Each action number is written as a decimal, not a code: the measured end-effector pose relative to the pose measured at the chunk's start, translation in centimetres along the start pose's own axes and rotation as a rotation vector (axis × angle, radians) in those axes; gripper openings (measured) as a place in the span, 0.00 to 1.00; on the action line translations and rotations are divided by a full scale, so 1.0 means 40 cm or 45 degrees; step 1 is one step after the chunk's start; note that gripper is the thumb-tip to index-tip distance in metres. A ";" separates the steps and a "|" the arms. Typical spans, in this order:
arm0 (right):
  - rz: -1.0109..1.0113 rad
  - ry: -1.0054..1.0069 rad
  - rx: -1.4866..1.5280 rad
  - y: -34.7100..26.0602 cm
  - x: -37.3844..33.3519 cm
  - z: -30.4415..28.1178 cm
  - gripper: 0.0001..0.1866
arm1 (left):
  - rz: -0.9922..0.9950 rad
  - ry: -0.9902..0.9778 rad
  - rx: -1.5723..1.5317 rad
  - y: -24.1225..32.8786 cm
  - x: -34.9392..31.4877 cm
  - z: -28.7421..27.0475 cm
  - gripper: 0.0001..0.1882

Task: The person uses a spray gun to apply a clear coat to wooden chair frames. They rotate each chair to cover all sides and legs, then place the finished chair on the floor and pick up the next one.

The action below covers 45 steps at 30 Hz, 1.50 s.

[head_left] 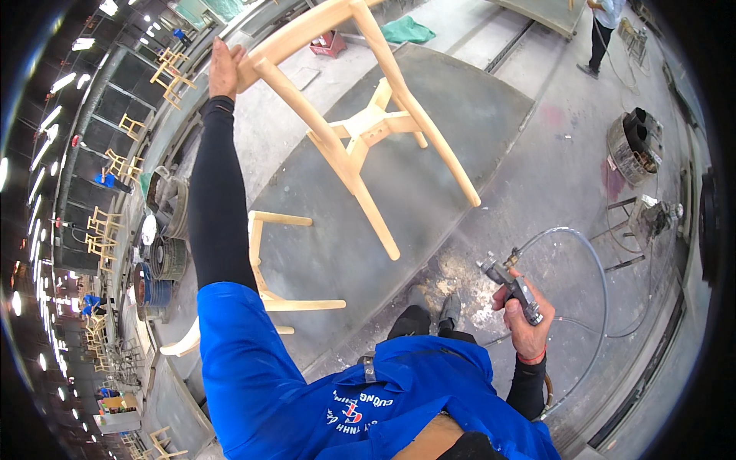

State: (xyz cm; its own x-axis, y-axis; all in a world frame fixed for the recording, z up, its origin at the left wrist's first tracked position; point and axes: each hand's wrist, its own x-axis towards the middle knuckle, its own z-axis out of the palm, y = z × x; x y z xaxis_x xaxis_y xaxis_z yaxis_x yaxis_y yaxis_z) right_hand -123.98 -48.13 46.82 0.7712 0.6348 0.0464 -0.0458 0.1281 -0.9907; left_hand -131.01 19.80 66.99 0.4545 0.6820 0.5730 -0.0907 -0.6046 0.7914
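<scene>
My left hand (pixel 224 70), arm stretched far out, grips the end of the curved back rail of a pale wooden chair frame (pixel 370 125). The frame has no seat panel and is tilted, its legs pointing toward me. In my right hand (pixel 529 326), close to my body on the right, is a spray gun (pixel 514 291). The fingers wrap around its handle, and its nozzle points up and left, apart from the chair. A grey hose (pixel 602 268) loops to the right of it. A second wooden chair frame (pixel 264 284) lies partly hidden behind my left arm.
A flat grey board (pixel 460 100) lies under the chair frames. Pale residue (pixel 468 284) covers the floor by my shoes. At the right stand a dirty bucket (pixel 635 149) and a metal stand (pixel 625 230). Another person (pixel 604 34) stands at the far right. Drums (pixel 167 257) stand at the left.
</scene>
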 end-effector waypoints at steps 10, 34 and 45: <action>0.129 -0.007 -0.180 0.113 0.123 -0.019 0.26 | 0.370 -0.057 0.962 -0.107 0.114 0.042 0.32; 0.322 -0.152 -0.304 0.550 0.697 0.276 0.23 | 0.273 -0.177 1.016 -0.211 0.319 0.155 0.37; 0.594 0.302 -0.661 0.541 0.592 -0.153 0.22 | 0.371 -0.001 1.394 -0.234 0.338 0.185 0.43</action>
State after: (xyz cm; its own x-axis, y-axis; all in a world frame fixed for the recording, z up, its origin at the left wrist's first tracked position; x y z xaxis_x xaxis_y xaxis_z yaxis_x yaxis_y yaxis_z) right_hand -102.80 -34.99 25.68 0.8642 0.3458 -0.3654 -0.1417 -0.5297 -0.8363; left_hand -117.46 31.63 65.75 0.5432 0.4565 0.7047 0.6312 -0.7755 0.0158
